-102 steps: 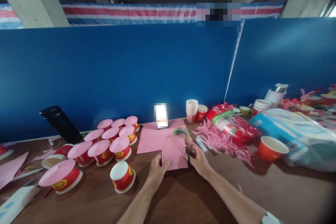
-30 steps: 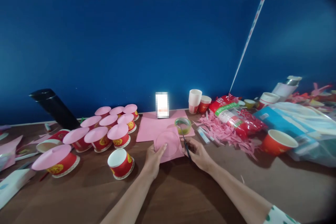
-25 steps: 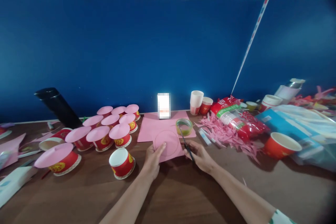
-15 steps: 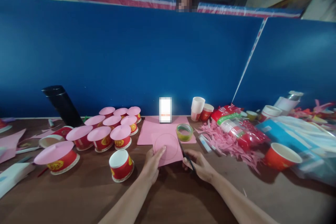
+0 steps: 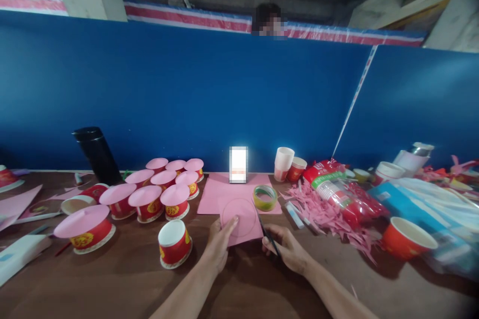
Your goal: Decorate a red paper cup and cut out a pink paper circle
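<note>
My left hand (image 5: 218, 240) grips the near left edge of a pink paper square (image 5: 243, 218) with a circle drawn on it, fingers closed on the sheet. My right hand (image 5: 287, 249) is closed round a pair of black scissors (image 5: 266, 233) whose blades point up along the sheet's right edge. A roll of tape (image 5: 265, 197) lies just beyond on a larger pink sheet (image 5: 224, 190). A red paper cup (image 5: 174, 243) stands upside down left of my left hand.
Several upturned red cups capped with pink discs (image 5: 149, 198) crowd the left of the brown table (image 5: 119, 284). A black flask (image 5: 97, 155), a phone (image 5: 238, 164), stacked cups (image 5: 283, 163), pink scraps (image 5: 318, 207), a red cup pack (image 5: 337, 187), an orange bowl (image 5: 407, 244). A person's head (image 5: 267, 19) shows behind the blue partition (image 5: 187, 89).
The camera tilted up, then down, then up again. The scissors have left the cut at the sheet's right edge and drawn back toward me. My left hand keeps hold of the pink sheet.
</note>
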A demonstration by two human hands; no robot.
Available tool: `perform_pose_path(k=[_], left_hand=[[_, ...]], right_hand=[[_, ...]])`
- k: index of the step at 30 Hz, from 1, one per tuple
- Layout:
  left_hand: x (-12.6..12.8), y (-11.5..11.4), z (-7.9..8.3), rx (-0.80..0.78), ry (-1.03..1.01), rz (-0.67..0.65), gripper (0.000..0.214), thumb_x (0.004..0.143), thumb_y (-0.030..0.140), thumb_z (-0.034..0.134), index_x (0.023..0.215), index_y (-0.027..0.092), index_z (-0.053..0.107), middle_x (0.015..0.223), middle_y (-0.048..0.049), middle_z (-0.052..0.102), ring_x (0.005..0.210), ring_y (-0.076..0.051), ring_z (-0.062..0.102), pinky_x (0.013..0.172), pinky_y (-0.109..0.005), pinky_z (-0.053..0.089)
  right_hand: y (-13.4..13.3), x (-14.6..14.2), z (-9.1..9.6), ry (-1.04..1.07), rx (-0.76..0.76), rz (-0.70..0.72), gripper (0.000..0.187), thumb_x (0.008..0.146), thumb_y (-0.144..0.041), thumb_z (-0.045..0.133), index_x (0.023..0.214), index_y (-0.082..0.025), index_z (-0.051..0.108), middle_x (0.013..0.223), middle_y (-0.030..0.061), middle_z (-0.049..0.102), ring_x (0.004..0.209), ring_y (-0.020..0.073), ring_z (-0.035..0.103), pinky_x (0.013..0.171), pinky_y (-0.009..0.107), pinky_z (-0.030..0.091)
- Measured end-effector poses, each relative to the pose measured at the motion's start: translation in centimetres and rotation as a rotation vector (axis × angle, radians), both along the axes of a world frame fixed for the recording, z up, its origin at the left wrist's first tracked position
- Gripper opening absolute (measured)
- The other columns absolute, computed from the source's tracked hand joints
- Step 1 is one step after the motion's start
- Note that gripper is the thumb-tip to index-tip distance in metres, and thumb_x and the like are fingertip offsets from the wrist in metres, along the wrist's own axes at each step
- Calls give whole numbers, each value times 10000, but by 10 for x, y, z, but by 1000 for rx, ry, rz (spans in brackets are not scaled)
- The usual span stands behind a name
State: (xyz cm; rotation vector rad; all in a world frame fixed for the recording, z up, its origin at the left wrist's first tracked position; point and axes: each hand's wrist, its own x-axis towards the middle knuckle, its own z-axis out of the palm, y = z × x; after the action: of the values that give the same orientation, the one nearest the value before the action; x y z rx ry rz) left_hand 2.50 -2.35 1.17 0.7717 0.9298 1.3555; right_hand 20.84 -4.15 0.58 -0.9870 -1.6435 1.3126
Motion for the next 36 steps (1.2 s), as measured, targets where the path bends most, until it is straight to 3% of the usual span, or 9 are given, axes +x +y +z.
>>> perform_pose_path(k=[9, 22, 36], left_hand=[[-1, 1, 0, -4, 15, -20, 369, 630, 387, 692, 842, 88, 645, 780, -108, 680, 739, -206, 632, 685, -303, 473], [0, -1, 4, -3, -14, -18, 380, 572, 397, 723, 796, 97, 662, 759, -100, 684, 701, -202, 633, 660, -297, 474], [-2, 1, -2, -1, 3, -32, 341, 648, 354, 685, 857, 88, 641, 809, -114, 680, 744, -202, 629, 692, -300, 470]], right_hand=[[1, 0, -2, 12, -8, -1, 296, 787, -420, 552, 893, -146, 590, 655, -1, 551, 549, 91, 500, 519, 199, 417], [1, -1, -3, 7, -16, -19, 327, 774, -439, 558, 920, -150, 602, 644, 0, 552, 536, 94, 496, 502, 199, 416], [1, 0, -2, -7, -12, 0, 253, 807, -380, 539, 885, -142, 580, 621, -13, 525, 531, 81, 472, 499, 191, 378]])
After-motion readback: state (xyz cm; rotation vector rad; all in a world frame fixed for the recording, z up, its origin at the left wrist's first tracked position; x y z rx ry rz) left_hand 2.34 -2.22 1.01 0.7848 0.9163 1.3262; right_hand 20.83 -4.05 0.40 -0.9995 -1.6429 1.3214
